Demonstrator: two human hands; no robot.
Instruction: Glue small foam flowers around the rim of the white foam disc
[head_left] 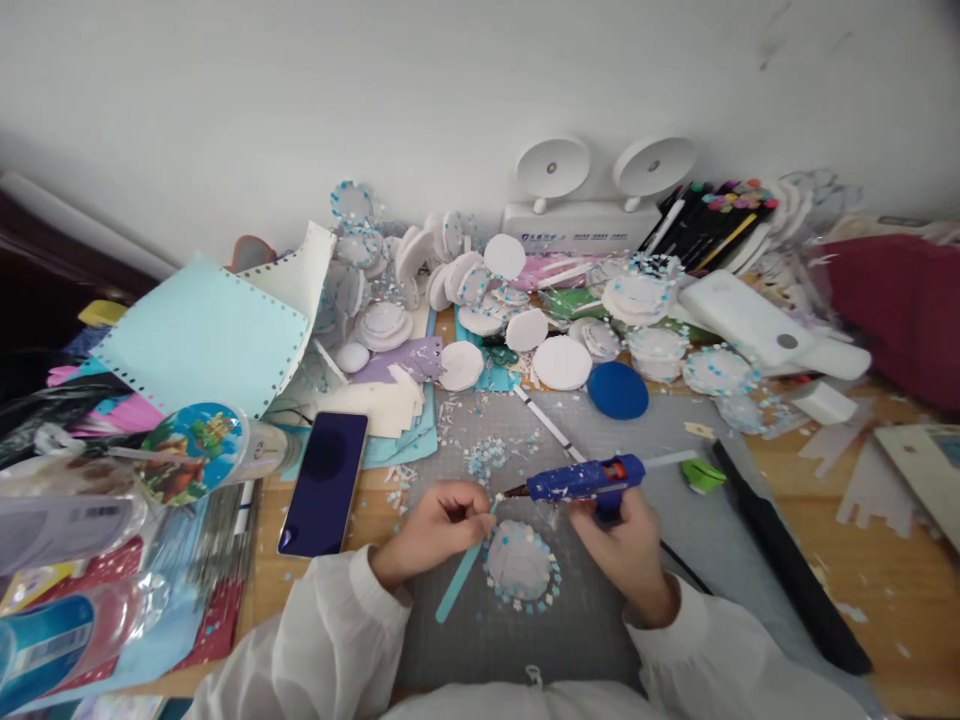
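My left hand (450, 525) is closed around slim teal tweezers (459, 585), their rounded end pointing down toward me. A tiny white piece (499, 497) shows at their upper tip, too small to make out. My right hand (621, 540) grips a blue hot glue gun (577, 481) by its handle, with a clear glue stick (670, 459) in its back. The gun's nozzle points left and meets the tweezers' tip, or nearly so. Below both hands a white disc (517, 562), ringed with small blue and white stars, lies flat on the grey cutting mat (585, 640).
Loose stars (487, 456) lie beyond my hands. White foam discs (562, 362) and star-edged ones pile up along the wall. A phone (324, 484) and a cup (217, 450) are at the left. A blue lid (617, 390) and black bar (787, 560) lie on the right.
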